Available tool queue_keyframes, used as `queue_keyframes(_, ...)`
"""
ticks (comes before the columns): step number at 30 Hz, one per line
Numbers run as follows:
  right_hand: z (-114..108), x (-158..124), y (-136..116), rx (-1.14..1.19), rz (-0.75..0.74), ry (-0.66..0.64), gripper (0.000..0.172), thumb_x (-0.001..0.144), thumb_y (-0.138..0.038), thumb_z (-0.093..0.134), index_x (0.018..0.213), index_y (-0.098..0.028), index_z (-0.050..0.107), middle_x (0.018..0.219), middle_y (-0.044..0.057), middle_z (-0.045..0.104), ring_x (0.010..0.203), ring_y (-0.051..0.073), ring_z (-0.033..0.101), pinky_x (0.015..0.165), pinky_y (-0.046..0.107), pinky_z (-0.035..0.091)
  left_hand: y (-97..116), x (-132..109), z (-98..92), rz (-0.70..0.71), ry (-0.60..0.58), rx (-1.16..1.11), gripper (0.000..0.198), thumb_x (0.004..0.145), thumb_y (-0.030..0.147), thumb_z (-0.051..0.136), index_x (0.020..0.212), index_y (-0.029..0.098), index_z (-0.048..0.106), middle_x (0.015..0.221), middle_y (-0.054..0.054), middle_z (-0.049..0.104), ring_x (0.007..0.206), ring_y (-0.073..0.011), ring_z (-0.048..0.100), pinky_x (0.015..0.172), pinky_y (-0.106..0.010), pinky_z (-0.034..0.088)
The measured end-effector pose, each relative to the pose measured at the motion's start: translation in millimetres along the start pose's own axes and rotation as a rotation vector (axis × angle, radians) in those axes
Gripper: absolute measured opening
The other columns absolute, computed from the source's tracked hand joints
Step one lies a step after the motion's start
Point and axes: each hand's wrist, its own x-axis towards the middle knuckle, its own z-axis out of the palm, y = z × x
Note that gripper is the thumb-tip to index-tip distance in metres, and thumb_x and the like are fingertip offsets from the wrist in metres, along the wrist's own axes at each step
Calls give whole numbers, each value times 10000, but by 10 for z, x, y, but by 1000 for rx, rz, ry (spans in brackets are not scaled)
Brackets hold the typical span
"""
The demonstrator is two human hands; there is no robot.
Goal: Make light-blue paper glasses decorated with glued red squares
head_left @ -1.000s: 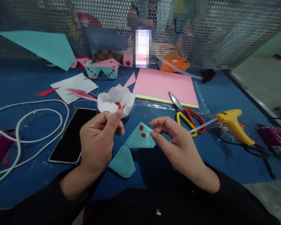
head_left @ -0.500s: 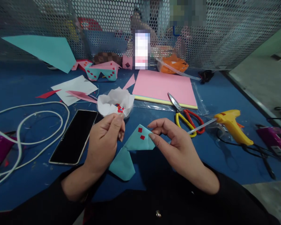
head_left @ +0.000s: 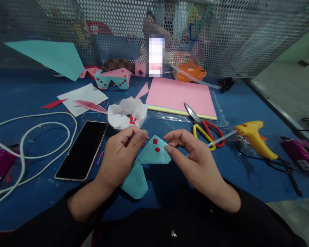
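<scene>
While holding the upper right edge of an angular, teal folded-paper piece (head_left: 154, 156) in the right hand (head_left: 167, 142), thumb on the front face, have the left hand (head_left: 121, 154) up at its left side. See left fingers drawn in narrow against the thumb, just beside the top corner; can't tell whether empty or pinching something small. Find the piece between both hands, over the blue counter (head_left: 167, 187), with two small red squares (head_left: 157, 150) on it near its peak.

Just beyond the left hand, got a round bowl lined with crumpled white paper (head_left: 114, 111), containing tiny red and blue bits (head_left: 132, 120). Left of the hand, got a flat black phone (head_left: 82, 151), then a looped white cable (head_left: 22, 144).

To the right, see steel-bladed scissors (head_left: 197, 120) with one red and one yellow handle, tip over a stack of pink paper sheets (head_left: 180, 96). Farther right, note a yellow plastic glue gun (head_left: 257, 139) with a clear stick out the back, pointing toward the scissor handles.

Toward the back, spot a white paper sheet (head_left: 84, 92) with a narrow pink scrap (head_left: 89, 104) across it, a teal-and-pink paper mask shape (head_left: 122, 84) dotted with red squares, a large teal sheet (head_left: 54, 56), and a crumpled orange plastic bag (head_left: 192, 72) near the grey perforated screen (head_left: 234, 41).
</scene>
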Motion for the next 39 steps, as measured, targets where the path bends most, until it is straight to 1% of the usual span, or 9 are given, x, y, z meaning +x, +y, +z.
queue_keyframes(3, -8, 9, 6, 5, -22, 18, 135, 907, -217, 587, 1039, -205, 609, 788, -29, 633, 724, 126, 599, 639, 272, 457, 28, 24, -3, -96, -230, 59, 224, 759, 409, 749, 840, 201, 730, 804, 7, 733, 751, -174, 632, 675, -257, 465)
queue_keyframes(7, -9, 21, 33, -2, -47, 36, 133, 908, -205, 586, 1039, -201, 608, 794, -28, 639, 741, 128, 611, 677, 279, 481, -13, 31, -1, -227, -415, -51, 176, 736, 358, 765, 809, 198, 753, 784, 6, 742, 752, -167, 646, 703, -249, 481)
queue_keyframes(13, -14, 63, 54, -128, -167, 117, 142, 929, -223, 578, 1070, -210, 592, 847, -5, 688, 813, 161, 651, 734, 319, 506, -18, 18, -6, -380, -394, -189, 194, 706, 350, 791, 771, 174, 738, 585, 7, 679, 551, -125, 592, 525, -208, 448)
queue_keyframes(18, -401, 18, 90, -579, -332, 445, 170, 961, -290, 556, 1101, -209, 609, 1011, 69, 734, 955, 230, 681, 875, 410, 499, -22, 27, -4, -476, -308, -184, 290, 712, 429, 791, 811, 163, 734, 519, 7, 656, 433, -95, 536, 411, -171, 396)
queue_keyframes(22, -1001, -159, 207, -1166, -55, 601, 331, 963, -381, 511, 1169, -150, 631, 1090, 172, 709, 965, 351, 667, 782, 462, 481, -38, 21, 21, -456, -284, -214, 284, 704, 420, 806, 795, 161, 733, 543, 4, 662, 469, -89, 566, 432, -156, 429)
queue_keyframes(25, -1355, -271, 333, -1467, 267, 481, 382, 946, -383, 500, 1144, -91, 647, 1025, 219, 696, 879, 368, 669, 681, 424, 444, -26, 11, 38, -431, -285, -232, 259, 695, 398, 814, 772, 166, 729, 600, 3, 683, 492, -84, 576, 441, -154, 444)
queue_keyframes(28, -1504, -302, 446, -1540, 460, 337, 304, 943, -363, 478, 1017, -134, 664, 962, 181, 691, 795, 313, 669, 607, 365, 388, -16, 8, 40, -407, -286, -211, 228, 722, 385, 793, 759, 169, 727, 562, 14, 658, 483, -77, 563, 440, -147, 434)
queue_keyframes(35, -1530, -222, 537, -1573, 476, 271, 262, 918, -310, 459, 970, -126, 638, 942, 189, 688, 856, 329, 650, 622, 362, 345, -41, 15, 23, -390, -277, -194, 218, 732, 385, 787, 783, 180, 732, 563, 9, 667, 501, -90, 577, 447, -156, 440)
queue_keyframes(39, -1576, -222, 591, -1532, 467, 312, 255, 887, -334, 505, 979, -134, 634, 926, 171, 668, 803, 296, 634, 600, 337, 334, -55, 20, 21, -378, -295, -184, 235, 741, 407, 775, 779, 179, 732, 538, 7, 659, 482, -87, 563, 437, -156, 420)
